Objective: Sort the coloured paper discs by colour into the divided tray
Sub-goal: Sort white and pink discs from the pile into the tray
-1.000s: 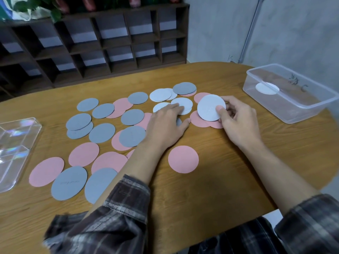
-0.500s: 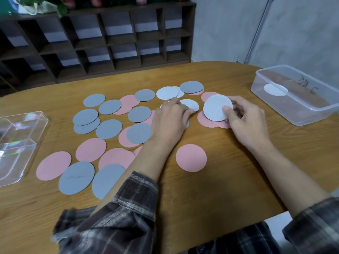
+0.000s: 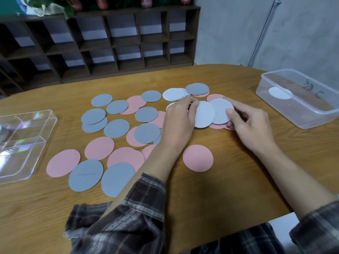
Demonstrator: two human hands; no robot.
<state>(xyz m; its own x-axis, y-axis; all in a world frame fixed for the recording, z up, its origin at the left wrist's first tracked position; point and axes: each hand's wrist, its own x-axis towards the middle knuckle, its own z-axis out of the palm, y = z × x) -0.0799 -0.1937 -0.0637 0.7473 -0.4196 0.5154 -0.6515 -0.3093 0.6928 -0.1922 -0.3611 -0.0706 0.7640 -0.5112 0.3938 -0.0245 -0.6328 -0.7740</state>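
in the tub [image 3: 286, 110], one white disc [image 3: 279, 92]

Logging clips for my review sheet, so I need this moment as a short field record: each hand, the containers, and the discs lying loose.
Left hand: pinches a white round paper disc by its edge
Right hand: pinches a second white paper disc, overlapped by the first
Clear plastic tub: right side, one white disc inside
Clear divided plastic tray: left side, contents unclear
Wooden table: grey discs and pink discs lie loose, some overlapping
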